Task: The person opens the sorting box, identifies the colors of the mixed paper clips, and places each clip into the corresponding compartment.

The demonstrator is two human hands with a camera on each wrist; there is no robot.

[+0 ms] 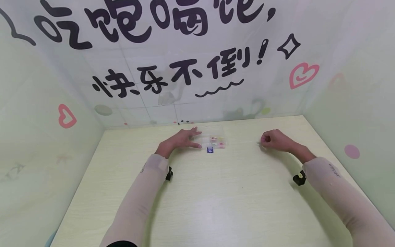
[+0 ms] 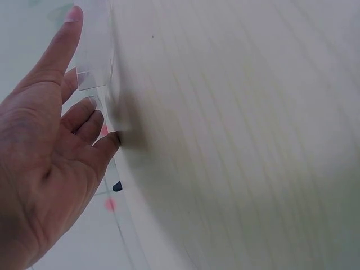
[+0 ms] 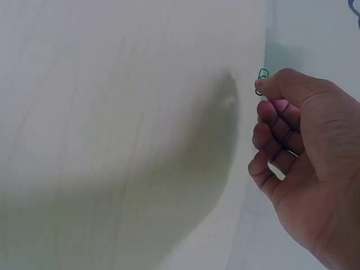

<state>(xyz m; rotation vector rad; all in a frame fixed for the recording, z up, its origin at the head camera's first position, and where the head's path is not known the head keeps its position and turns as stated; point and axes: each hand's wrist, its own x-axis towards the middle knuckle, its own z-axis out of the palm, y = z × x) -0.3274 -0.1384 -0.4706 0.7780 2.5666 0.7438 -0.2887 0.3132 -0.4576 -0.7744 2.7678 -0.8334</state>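
Observation:
Near the back of the table, a clear plastic box (image 1: 204, 140) with compartments holds several small coloured clips (image 1: 213, 138). My left hand (image 1: 183, 138) is at its left end, thumb at the near corner and the other fingers farther back, spread and fairly straight. In the left wrist view the thumb (image 2: 61, 48) lies along the box's clear wall (image 2: 94, 48); part of a finger is hidden behind it. Off to the right of the box, my right hand (image 1: 275, 140) pinches a green paper clip (image 3: 263, 72) between thumb and forefinger, above the table.
A small dark blue label (image 1: 210, 150) sits at the box's front edge. The pale wooden table (image 1: 216, 199) is bounded by a printed back wall (image 1: 185, 109) and side walls. Dark wrist mounts (image 1: 299, 178) hang beneath both sleeves.

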